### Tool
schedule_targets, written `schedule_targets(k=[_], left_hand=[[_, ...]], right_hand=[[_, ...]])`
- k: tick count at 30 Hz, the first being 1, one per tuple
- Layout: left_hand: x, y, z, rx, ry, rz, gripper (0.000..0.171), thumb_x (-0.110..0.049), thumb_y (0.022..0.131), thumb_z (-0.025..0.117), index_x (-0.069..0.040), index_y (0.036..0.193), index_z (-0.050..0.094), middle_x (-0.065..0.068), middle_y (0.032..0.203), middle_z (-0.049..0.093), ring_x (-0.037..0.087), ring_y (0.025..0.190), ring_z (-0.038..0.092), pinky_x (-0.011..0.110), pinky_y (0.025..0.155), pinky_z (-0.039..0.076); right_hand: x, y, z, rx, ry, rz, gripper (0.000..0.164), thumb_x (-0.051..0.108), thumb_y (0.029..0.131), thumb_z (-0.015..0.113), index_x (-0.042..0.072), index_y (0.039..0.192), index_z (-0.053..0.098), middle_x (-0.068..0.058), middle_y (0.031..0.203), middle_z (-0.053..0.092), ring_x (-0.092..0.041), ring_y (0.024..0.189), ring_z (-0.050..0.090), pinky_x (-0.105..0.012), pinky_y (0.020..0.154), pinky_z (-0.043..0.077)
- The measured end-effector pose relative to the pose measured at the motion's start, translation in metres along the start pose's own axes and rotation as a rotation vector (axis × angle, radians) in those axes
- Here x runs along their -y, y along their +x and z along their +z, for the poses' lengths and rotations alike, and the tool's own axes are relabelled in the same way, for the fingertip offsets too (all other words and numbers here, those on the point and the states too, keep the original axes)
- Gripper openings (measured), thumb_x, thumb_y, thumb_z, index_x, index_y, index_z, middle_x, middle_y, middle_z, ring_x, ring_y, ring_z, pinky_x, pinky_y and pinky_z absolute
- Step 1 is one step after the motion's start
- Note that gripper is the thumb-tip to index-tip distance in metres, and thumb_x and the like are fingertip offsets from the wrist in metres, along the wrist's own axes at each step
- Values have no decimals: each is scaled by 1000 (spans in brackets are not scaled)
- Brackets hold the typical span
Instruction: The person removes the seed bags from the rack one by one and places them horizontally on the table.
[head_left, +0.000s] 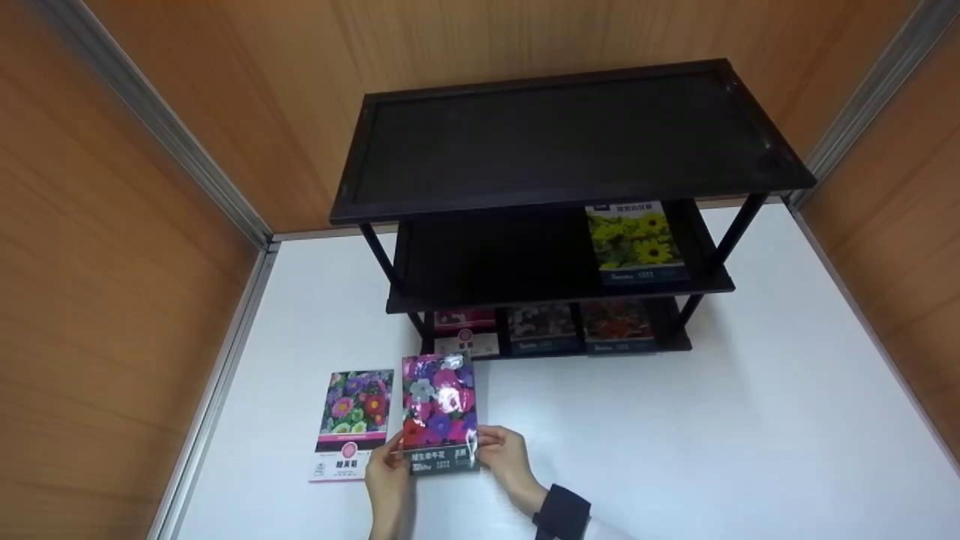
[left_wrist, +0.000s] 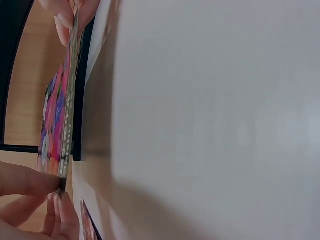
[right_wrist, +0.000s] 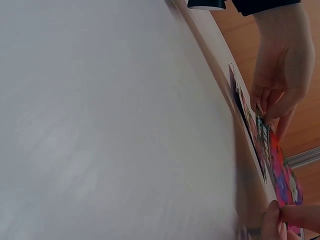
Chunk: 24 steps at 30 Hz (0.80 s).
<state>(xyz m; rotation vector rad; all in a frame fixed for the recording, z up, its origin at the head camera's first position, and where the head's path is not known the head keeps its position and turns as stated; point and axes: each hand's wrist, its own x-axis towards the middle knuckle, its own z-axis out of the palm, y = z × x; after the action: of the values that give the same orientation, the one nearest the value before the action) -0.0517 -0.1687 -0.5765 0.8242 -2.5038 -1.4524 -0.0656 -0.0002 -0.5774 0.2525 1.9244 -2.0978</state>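
A flower seed packet (head_left: 439, 405) with pink, purple and white blooms is held above the table, its printed band toward me. My left hand (head_left: 388, 480) pinches its lower left edge. On the opposite edge, the thumb and fingers of my right hand (head_left: 510, 461) grip the packet. In the left wrist view the packet (left_wrist: 57, 115) appears nearly edge-on, lifted off the white surface. Just left of it, a second seed packet (head_left: 356, 409) with daisy-like flowers lies on the table, partly behind my left hand.
A black tiered rack (head_left: 555, 142) stands at the back. Its middle shelf carries a yellow-flower packet (head_left: 637, 240). On the bottom shelf lie a pink-and-white packet (head_left: 466, 343), a pale-flower packet (head_left: 541, 326) and a red-flower packet (head_left: 619, 322). Wooden panels (head_left: 112, 262) enclose the white table (head_left: 712, 450).
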Motion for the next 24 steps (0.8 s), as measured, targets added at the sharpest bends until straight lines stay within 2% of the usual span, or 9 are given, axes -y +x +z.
schedule_targets(k=[5,10,14,19,24], left_hand=[[3,2,-4,8,0,-14,43,18,67,48,9,107,59,16,86,54,21,74,49,24,60,39],[6,5,-6,34,18,-49,44,18,69,45,9,111,56,19,92,53,24,79,47,28,64,40],[8,8,-7,41,37,-76,45,19,70,44,10,113,53,20,94,52,25,81,48,31,67,42],[9,10,-7,33,38,-67,45,20,70,44,12,113,52,23,96,51,27,83,49,34,69,43],[10,12,-9,33,68,-37,46,19,67,43,14,112,52,23,95,52,25,78,46,31,64,38]], right_hand=[[-4,0,7,-1,-8,-3,38,-18,66,52,-18,104,53,-18,84,60,-18,72,58,-26,62,50],[-11,2,13,-4,-21,12,37,-15,67,55,-15,104,55,-14,84,61,-18,74,58,-26,63,50],[-11,2,17,2,16,39,38,-17,67,56,-15,105,54,-14,84,61,-17,75,59,-28,64,51],[-13,4,21,4,20,38,38,-17,66,55,-17,105,53,-16,84,61,-17,75,59,-29,65,51],[-15,7,24,15,39,42,39,-17,66,54,-19,105,53,-18,85,61,-17,75,59,-28,64,51]])
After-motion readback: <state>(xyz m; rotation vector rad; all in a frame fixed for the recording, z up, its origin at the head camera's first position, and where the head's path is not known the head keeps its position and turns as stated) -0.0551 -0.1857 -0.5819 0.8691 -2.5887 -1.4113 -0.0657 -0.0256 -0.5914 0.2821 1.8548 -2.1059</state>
